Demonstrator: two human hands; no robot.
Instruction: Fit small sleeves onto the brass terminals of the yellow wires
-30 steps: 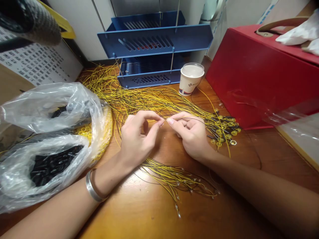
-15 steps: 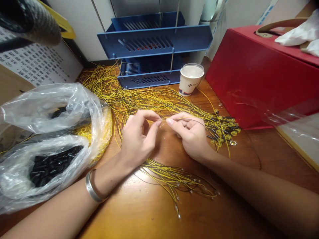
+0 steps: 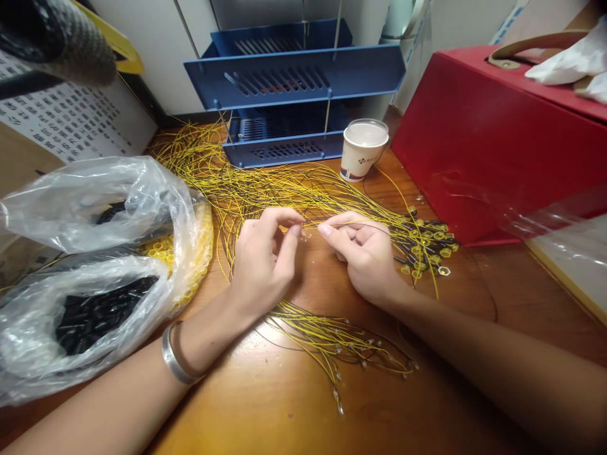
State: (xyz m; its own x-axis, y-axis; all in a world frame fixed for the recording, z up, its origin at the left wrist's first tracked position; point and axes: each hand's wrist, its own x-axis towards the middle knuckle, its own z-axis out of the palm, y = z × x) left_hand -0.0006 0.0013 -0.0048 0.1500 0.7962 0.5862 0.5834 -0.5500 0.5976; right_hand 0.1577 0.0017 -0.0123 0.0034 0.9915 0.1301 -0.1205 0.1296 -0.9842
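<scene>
- Pinching a single yellow wire (image 3: 353, 225) just above the wooden table (image 3: 265, 404), the right hand (image 3: 365, 256) is closing thumb and forefinger on it.
- Meeting it fingertip to fingertip, the left hand (image 3: 265, 259) is nipping something tiny, possibly a fitting.
- Finished ends (image 3: 427, 243) are piling up at right; a bare bundle (image 3: 332, 338) is waiting.

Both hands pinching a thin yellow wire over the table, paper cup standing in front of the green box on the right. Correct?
Not quite: the box is red, not green, as the head view shows. The rest holds: left hand and right hand pinch a thin yellow wire, and the paper cup stands by that box.
</scene>
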